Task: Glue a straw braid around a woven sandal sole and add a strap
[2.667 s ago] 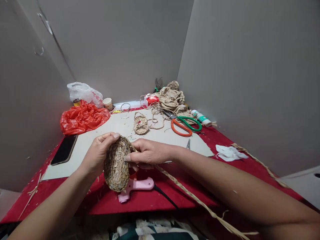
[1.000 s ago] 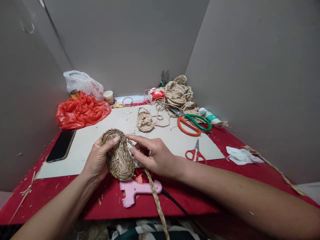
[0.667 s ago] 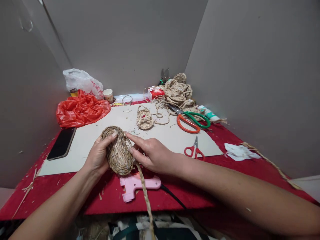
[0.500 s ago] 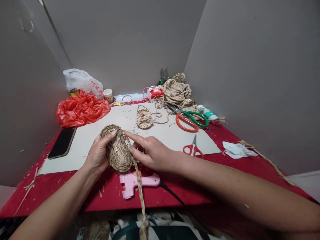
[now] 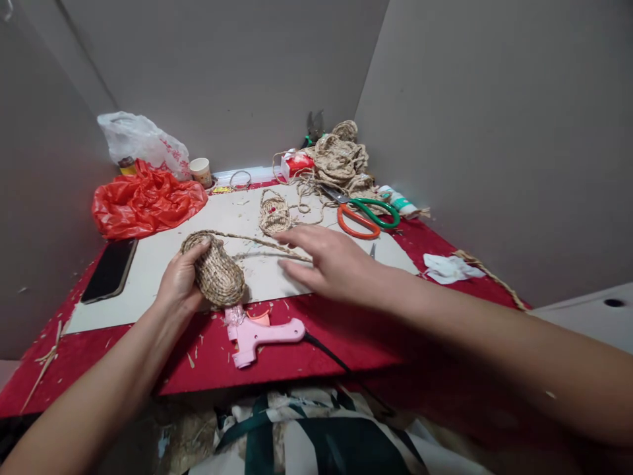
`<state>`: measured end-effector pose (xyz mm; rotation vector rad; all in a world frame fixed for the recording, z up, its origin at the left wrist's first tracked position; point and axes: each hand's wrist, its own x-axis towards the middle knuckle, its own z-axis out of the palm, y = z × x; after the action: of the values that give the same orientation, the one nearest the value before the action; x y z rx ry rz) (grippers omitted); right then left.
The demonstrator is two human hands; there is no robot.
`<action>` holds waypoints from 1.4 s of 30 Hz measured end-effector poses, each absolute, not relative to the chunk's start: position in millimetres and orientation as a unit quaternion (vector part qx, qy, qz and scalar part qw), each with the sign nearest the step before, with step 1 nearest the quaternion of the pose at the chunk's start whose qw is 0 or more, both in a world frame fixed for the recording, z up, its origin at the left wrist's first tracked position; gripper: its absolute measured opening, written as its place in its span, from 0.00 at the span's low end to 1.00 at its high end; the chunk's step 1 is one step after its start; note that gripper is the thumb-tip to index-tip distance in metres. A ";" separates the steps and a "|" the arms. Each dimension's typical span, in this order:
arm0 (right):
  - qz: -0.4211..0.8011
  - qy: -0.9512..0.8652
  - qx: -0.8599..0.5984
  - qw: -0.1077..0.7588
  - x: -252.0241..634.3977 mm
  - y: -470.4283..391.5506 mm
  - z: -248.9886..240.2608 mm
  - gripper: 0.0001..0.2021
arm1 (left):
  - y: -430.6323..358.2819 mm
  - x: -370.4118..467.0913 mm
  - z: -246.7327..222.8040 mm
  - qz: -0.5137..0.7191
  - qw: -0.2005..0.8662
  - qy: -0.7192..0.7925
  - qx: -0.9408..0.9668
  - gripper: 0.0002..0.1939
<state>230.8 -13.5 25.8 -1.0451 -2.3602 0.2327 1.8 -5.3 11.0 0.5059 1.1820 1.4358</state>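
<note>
An oval coil of braided straw cord, shaped like a small sole (image 5: pixel 221 272), is tilted up above the near edge of the board. My left hand (image 5: pixel 179 277) is closed around its left side, thumb on the front face. From the coil's top a braided straw cord (image 5: pixel 252 239) runs right into the gap between the thumb and fingers of my right hand (image 5: pixel 333 260). That hand is slightly blurred, with fingers and thumb apart. Just below the coil lies a pink glue gun (image 5: pixel 262 335). Farther back is a small woven straw slipper (image 5: pixel 274 214) with a red bead.
Large scissors (image 5: pixel 359 218) with orange and green handles lie beside a heap of straw cord (image 5: pixel 341 158). A phone (image 5: pixel 109 270) and a red plastic bag (image 5: pixel 148 201) are at left. A paper cup (image 5: pixel 200 173) stands behind; crumpled tissue (image 5: pixel 451 268) is at right.
My right hand has left the coil's edge and moved right, fingers spreading. The cord that hung down over the glue gun now stretches rightward across the board. The view has shifted slightly.
</note>
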 end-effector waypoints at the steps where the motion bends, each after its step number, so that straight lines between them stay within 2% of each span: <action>1: 0.087 -0.897 -0.345 0.262 228.3 -23.2 29.0 0.17 | -4.9 2.0 11.2 0.609 0.573 0.507 0.208 0.07; 4: 0.116 -0.946 -0.276 0.128 215.1 -49.4 29.0 0.20 | -5.1 3.0 12.5 0.609 0.577 0.505 0.203 0.05; 6: 0.101 -0.955 -0.269 0.073 206.3 -58.3 20.3 0.20 | -5.6 2.9 12.7 0.616 0.574 0.497 0.209 0.05; 10: 0.119 -0.963 -0.231 0.063 200.9 -58.0 5.8 0.15 | -5.3 0.7 12.4 0.633 0.567 0.483 0.212 0.04; 13: 0.198 -0.956 -0.210 0.058 211.9 -54.0 12.4 0.14 | -4.6 -1.2 13.8 0.639 0.567 0.479 0.200 0.03; 18: 0.469 -0.848 -0.198 0.146 256.4 -45.1 29.4 0.15 | -4.3 -3.0 18.7 0.629 0.593 0.472 0.174 0.04; 20: 0.565 -0.764 -0.227 0.215 273.5 -39.7 29.3 0.16 | -4.2 -3.0 19.8 0.625 0.603 0.467 0.170 0.04; 22: 0.605 -0.694 -0.233 0.314 282.2 -35.1 27.0 0.21 | -4.0 -2.5 20.2 0.621 0.608 0.464 0.171 0.04; 24: 0.582 -0.679 -0.238 0.379 280.4 -32.7 25.6 0.25 | -4.2 -1.2 20.1 0.617 0.609 0.468 0.173 0.04; 26: 0.519 -0.711 -0.260 0.397 270.4 -32.0 26.8 0.26 | -4.9 0.6 20.0 0.609 0.613 0.472 0.172 0.04; 29: 0.464 -0.738 -0.298 0.391 250.8 -29.8 32.0 0.19 | -6.2 3.1 19.4 0.593 0.627 0.474 0.175 0.04; 33: 0.482 -0.718 -0.291 0.409 231.4 -21.6 35.8 0.09 | -7.1 4.3 17.1 0.572 0.643 0.471 0.192 0.04; 38: 0.512 -0.705 -0.292 0.394 218.0 -17.8 27.7 0.18 | -7.9 3.3 13.4 0.559 0.662 0.451 0.214 0.08; 42: 0.491 -0.721 -0.305 0.382 213.8 -18.2 18.7 0.15 | -7.8 2.8 10.8 0.549 0.670 0.451 0.215 0.08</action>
<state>213.8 -18.2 18.7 -0.7776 -1.8407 1.2527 2.8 -7.8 10.8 0.4843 1.0159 1.2370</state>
